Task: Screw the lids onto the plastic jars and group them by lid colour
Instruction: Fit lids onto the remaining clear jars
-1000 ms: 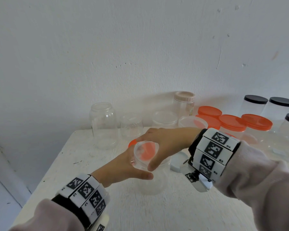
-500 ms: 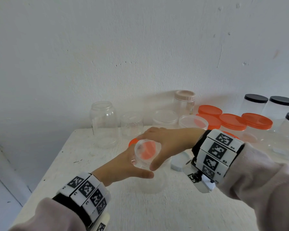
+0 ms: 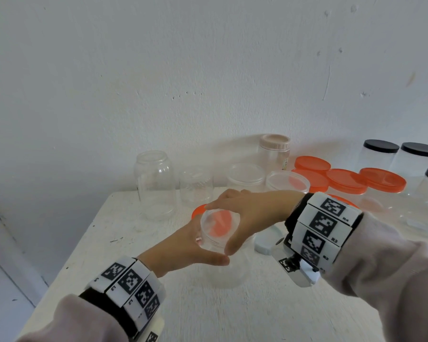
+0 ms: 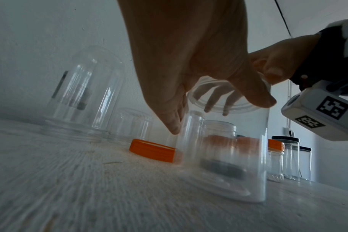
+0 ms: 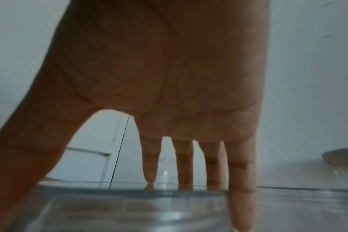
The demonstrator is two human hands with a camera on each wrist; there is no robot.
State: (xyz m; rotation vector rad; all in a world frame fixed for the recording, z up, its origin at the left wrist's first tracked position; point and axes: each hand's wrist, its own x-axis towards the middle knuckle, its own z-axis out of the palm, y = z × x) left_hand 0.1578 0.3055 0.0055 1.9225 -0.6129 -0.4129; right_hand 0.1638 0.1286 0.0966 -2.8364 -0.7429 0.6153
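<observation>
- Right hand [image 3: 252, 213] came over the top of the clear jar [image 3: 226, 265]; thumb and fingers [image 5: 240, 180] curled down around the clear lid [image 3: 219, 228] on its mouth, gripping the rim.
- Left hand [image 3: 183, 250] wrapped the jar's upper wall just below the lid, thumb in front, fingers behind; grip closed on the jar.
- Jar stood upright on the white desk [image 3: 124, 233], near its middle front. Nothing visible inside; walls fully transparent.
- A loose orange lid [image 4: 153, 150] lay flat on the desk just behind the jar, seen through its wall and lid from the head view.
- A white lid [image 3: 266, 244] lay on the desk just right of the jar, partly hidden by the right wrist.
- Back left: a tall open jar [image 3: 155, 186] and a shorter open jar [image 3: 195, 188], both lidless and empty, side by side.
- Back middle: two low jars with clear lids [image 3: 246, 172], and behind them a jar with a beige lid [image 3: 274, 150] against the wall.
- Back right: orange-lidded jars [image 3: 346, 183] clustered together; further right, black-lidded jars [image 3: 381, 154] near the wall. Contents of these could not be made out.
</observation>
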